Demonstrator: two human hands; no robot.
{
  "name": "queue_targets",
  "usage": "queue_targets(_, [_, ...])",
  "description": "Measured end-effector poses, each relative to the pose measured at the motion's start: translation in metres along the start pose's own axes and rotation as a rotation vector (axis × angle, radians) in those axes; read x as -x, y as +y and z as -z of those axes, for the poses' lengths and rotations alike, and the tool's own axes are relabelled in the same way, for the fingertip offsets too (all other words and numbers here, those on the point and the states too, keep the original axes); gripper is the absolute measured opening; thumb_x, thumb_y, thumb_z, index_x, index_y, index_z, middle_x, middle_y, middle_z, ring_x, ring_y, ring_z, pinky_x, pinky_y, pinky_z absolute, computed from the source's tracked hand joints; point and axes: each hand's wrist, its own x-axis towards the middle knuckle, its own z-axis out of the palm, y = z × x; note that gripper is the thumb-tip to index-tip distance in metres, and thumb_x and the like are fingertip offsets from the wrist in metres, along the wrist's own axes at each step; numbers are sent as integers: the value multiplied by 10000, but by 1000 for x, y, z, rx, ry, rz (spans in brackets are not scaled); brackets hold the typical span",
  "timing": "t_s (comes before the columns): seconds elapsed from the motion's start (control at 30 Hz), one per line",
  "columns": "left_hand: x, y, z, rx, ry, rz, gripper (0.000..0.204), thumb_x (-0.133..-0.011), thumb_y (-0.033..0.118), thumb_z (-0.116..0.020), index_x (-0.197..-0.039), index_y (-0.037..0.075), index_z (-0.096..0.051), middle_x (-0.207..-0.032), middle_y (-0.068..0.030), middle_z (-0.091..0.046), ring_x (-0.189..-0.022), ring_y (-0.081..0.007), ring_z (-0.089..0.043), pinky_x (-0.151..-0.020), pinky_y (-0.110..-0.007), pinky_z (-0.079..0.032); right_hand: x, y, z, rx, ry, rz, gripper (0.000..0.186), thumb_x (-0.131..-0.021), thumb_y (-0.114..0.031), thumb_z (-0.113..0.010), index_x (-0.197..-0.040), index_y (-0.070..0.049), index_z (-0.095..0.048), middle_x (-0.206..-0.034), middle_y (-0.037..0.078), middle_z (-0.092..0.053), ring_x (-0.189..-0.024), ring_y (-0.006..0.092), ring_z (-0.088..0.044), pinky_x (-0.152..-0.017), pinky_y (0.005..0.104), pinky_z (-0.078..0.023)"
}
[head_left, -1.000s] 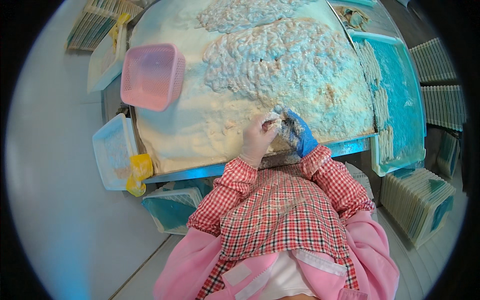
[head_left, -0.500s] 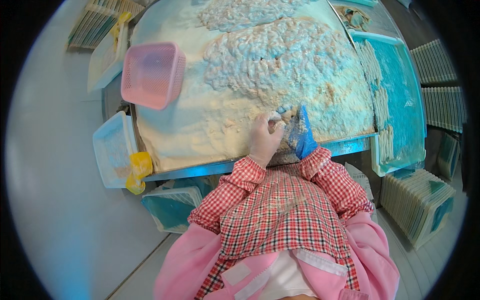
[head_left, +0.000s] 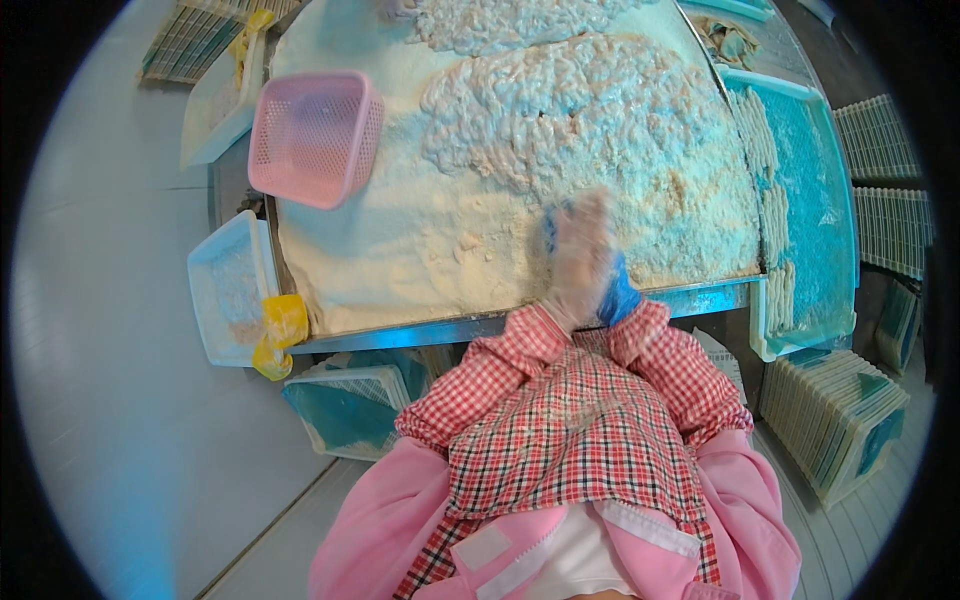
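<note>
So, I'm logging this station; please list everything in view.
Table: one, silvery edge, centre
Lumpy heaps: two, pale, on table
Powder: one layer, cream, on table
Basket: one, pink, table's left
Tray: one, teal, table's right
Strip groups: three, whitish, in tray
Tubs: two, white, left of table
Limp pieces: two, yellow, at tubs
Slatted stacks: several, pale, around table
Crumpled thing: one, brownish, top right
Apron: one, red plaid, lower centre
Right hand: one, blue glove, table's front
Left hand: one, clear glove, overlapping it
</note>
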Motion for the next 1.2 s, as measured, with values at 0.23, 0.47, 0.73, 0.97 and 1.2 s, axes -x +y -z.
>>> queue_targets(0.23, [1, -69, 51, -452, 53, 158, 553, -917, 263, -502, -1388, 11, -361, -1441, -164, -357, -1320, -297, -346, -1101, -401, -264, -2, -24, -1, -609, 9, -308, 514, -998, -338, -354, -1415, -43, -300, -1427, 193, -373, -1297, 348, -390, -1074, 473, -360])
queue_targets(0.47, [69, -137, 118, -349, -124, 658, 331, -876, 183, -624, -1143, -6, -580, -1124, -88, -617, -946, -181, -604, -777, -324, -503, -15, -22, -20, -338, 35, -307, 562, -984, -476, -332, -1368, -70, -391, -1381, 150, -452, -1231, 318, -471, -992, 445, -434])
queue_targets(0.73, [9, -46, 91, 491, 59, 758, 337, -844, 101, -650, -1146, -33, -585, -947, -69, -634, -797, -98, -588, -729, -232, -493, -29, 11, -28, 210, 39, -213, 504, -973, -448, -437, -1318, -82, -468, -1261, 87, -535, -1093, 204, -536, -863, 353, -463])
queue_targets(0.97, [9, -116, 115, -266, 58, 324, 465, -825, 114, -632, -1252, -8, -496, -1160, -167, -569, -1018, -288, -577, -864, -354, -477, -35, -22, -48, 191, 229, -149, 332, -964, -384, -500, -1108, -93, -573, -881, 15, -585, -718, 110, -546, -614, 261, -457])
queue_targets(1.2, [46, -197, 110, -594, 29, 580, 510, -825, 235, -627, -1262, 27, -464, -1255, -171, -477, -1102, -340, -500, -925, -424, -434, -37, -28, -39, 410, 181, -167, 397, -973, -485, -414, -855, -120, -514, -666, -6, -468, -599, 101, -442, -568, 280, -390])
